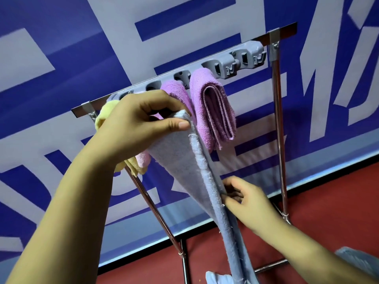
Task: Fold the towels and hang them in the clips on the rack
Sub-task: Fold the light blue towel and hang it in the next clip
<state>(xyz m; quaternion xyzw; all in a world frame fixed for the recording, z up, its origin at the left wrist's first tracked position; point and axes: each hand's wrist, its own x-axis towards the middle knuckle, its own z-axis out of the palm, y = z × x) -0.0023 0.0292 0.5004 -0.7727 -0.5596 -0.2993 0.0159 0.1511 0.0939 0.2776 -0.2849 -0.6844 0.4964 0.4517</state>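
Blue terry hangs as one long strip from the left hand (141, 121), which pinches the top of the blue towel (184, 171) between thumb and curled fingers, just below the grey clip strip (229, 62) on the rack (275, 83). The towel's long axis runs from that grip toward 5 o'clock, down to the frame's lower edge, where its end is cut off. The right hand (246, 199) sits at 4 o'clock from the left, its fingers curled at the towel's folded edge; whether they truly grip it or only touch I cannot tell. The left hand is nearer the clips, so it likely leads the hanging. Two purple towels (211, 107) hang at 1 o'clock from it; a yellow towel (106, 113) and a pink one (142, 158) are mostly hidden behind the wrist. The clip meant for this towel is covered by the hand.
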